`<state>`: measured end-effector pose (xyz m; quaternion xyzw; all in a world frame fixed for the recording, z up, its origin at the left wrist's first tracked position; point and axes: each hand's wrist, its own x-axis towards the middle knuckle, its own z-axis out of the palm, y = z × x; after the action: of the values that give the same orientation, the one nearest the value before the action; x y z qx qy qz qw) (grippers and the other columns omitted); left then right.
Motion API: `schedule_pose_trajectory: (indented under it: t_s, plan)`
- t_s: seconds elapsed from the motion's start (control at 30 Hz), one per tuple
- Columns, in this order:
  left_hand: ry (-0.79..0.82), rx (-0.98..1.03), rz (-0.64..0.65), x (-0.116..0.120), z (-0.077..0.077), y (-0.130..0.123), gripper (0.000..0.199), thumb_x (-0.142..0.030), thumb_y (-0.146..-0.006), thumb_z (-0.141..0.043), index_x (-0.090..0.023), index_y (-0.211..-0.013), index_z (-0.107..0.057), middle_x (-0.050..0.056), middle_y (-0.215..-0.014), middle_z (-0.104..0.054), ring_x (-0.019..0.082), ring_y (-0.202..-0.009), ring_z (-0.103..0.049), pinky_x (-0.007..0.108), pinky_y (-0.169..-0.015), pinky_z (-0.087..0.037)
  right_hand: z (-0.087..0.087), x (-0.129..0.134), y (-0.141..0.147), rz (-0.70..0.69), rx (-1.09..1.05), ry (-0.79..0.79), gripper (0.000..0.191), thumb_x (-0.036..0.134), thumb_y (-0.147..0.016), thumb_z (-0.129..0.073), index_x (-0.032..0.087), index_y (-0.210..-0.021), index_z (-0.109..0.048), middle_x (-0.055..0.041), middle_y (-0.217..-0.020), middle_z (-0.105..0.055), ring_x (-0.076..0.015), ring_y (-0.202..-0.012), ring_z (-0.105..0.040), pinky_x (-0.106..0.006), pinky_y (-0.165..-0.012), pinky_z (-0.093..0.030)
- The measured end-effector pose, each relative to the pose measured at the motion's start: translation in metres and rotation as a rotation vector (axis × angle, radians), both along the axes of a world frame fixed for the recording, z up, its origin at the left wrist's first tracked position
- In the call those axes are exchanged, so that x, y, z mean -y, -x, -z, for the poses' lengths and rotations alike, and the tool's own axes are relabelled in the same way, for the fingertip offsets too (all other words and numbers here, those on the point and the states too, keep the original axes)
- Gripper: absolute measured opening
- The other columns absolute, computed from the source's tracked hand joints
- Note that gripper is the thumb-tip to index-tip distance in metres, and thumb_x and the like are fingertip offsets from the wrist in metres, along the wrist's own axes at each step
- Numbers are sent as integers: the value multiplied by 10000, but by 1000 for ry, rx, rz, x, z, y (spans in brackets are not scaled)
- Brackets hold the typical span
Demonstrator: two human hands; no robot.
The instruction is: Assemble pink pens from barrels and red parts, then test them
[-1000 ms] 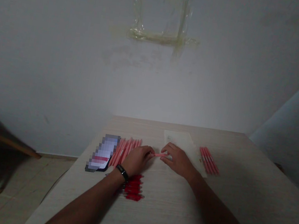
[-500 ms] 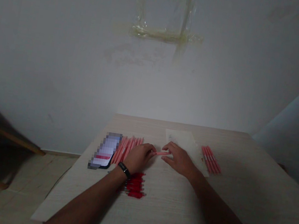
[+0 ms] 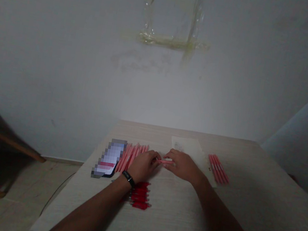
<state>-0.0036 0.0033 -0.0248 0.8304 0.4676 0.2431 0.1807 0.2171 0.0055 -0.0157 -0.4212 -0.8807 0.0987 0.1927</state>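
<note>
A pink pen (image 3: 166, 162) lies level between my two hands over the middle of the table. My left hand (image 3: 143, 165), with a black band at the wrist, pinches its left end. Around the pen's right part close the fingers of my right hand (image 3: 184, 166). Just left of my left hand is a row of several pink pens (image 3: 129, 158). Below that hand lie several red pens (image 3: 140, 196), partly hidden by my left wrist and forearm. Farther right, several pink pens (image 3: 218, 168) rest side by side.
A phone (image 3: 110, 158) with a lit, blurred screen lies left of the pink row. Behind my right hand is a pale sheet of paper (image 3: 194, 146), partly covered. The wooden table (image 3: 231, 219) meets a wall (image 3: 219, 102) with old tape (image 3: 165, 42) on it.
My right hand's fingers have closed in around the pink pen and sit nearer my left hand. The whole view has shifted slightly, with the table lower in the picture.
</note>
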Motion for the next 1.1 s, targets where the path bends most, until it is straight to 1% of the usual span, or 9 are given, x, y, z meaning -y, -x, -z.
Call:
schedule_pose_trajectory:
  t_s: [0.17,0.27,0.4,0.5,0.63,0.77,0.9,1.0,1.1]
  plan:
    - [19,-2,10,0,-1,-1,169,-230,-875,-579,-175,-970,-707,72,-921,-706,179,-790,-622,258,-655,-413,5,11,-6,1,-50,37,207,354,-968,-578,221,-1094,-674,-56,-1028,-680,-193,-937,-624,-286,-810,-454]
    - [16,-1,31,0,0,-2,165,-207,-857,-585,-180,-965,-707,65,-907,-703,179,-792,-619,258,-667,-419,8,11,-5,-20,-55,54,209,359,-991,-542,227,-1076,-680,-49,-999,-676,-184,-906,-622,-278,-793,-452]
    - [2,8,43,-1,1,-2,148,-227,-865,-586,-187,-946,-702,57,-885,-700,176,-784,-614,254,-662,-410,14,8,0,-35,-55,29,271,374,-1030,-460,220,-1057,-682,-52,-972,-665,-180,-900,-616,-283,-808,-454]
    - [10,14,43,0,0,-2,144,-259,-876,-591,-184,-948,-690,55,-882,-700,172,-770,-610,250,-648,-399,15,7,2,-26,-58,-2,295,344,-1045,-421,201,-1012,-676,-57,-953,-653,-180,-889,-612,-291,-813,-459]
    - [21,10,28,1,-2,-2,145,-285,-885,-589,-178,-932,-675,55,-867,-701,170,-749,-606,249,-629,-387,13,8,5,-35,-89,-32,248,334,-1028,-469,196,-975,-668,-53,-933,-645,-180,-872,-606,-292,-796,-457]
    - [25,-3,28,1,-2,-1,133,-239,-867,-590,-184,-948,-680,54,-878,-704,169,-756,-609,246,-633,-386,14,8,8,-39,-153,-58,166,321,-985,-566,193,-920,-650,-42,-910,-648,-180,-864,-595,-288,-775,-442]
    - [20,-15,27,1,0,0,154,-223,-854,-597,-195,-970,-695,51,-892,-706,173,-779,-616,247,-648,-395,18,6,10,-15,-159,-80,103,273,-944,-629,184,-893,-639,-43,-900,-651,-183,-858,-585,-287,-760,-430]
    - [16,-34,19,0,1,1,178,-257,-875,-591,-194,-993,-710,60,-908,-705,174,-790,-619,250,-659,-402,18,6,9,1,-140,-81,115,289,-931,-649,180,-895,-642,-46,-904,-658,-184,-849,-586,-289,-761,-431]
    - [5,-43,10,0,0,1,196,-304,-894,-589,-198,-995,-720,61,-917,-703,173,-794,-617,252,-671,-409,18,6,8,-9,-125,-72,179,351,-967,-598,183,-963,-662,-58,-940,-675,-190,-887,-596,-309,-814,-439]
